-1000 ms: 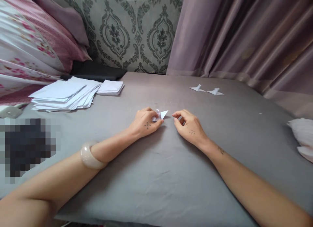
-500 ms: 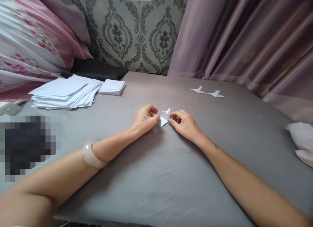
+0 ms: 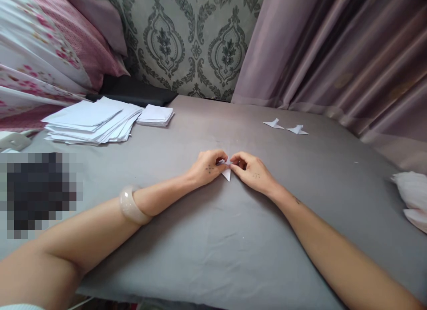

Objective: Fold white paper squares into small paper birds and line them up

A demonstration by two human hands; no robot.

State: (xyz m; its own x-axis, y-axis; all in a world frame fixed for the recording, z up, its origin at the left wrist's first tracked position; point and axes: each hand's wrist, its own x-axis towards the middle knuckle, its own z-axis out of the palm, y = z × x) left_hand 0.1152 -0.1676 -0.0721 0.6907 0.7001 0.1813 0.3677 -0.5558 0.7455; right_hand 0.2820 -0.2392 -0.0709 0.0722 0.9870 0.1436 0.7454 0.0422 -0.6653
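Note:
A small piece of folded white paper (image 3: 227, 174) is held between my two hands above the grey cloth surface, one pointed corner facing down toward me. My left hand (image 3: 211, 167) pinches its left side between thumb and fingers. From the other side, my right hand (image 3: 251, 170) closes thumb and index finger on its right edge. The fingers of both hands cover most of the paper, so its full shape is hidden. Farther off to the right lie two folded paper shapes (image 3: 273, 123) with raised points.
A large stack of white paper (image 3: 83, 121) sits at the back left, beside a smaller stack of paper (image 3: 155, 115). A black flat item (image 3: 136, 91) lies behind them. Purple curtains (image 3: 300, 47) hang at the right; a white bundle (image 3: 412, 192) rests at the right edge.
My left hand has moved right and closed onto the folded paper, bringing the hands nearer each other. The paper has turned, its lower point now facing more toward me.

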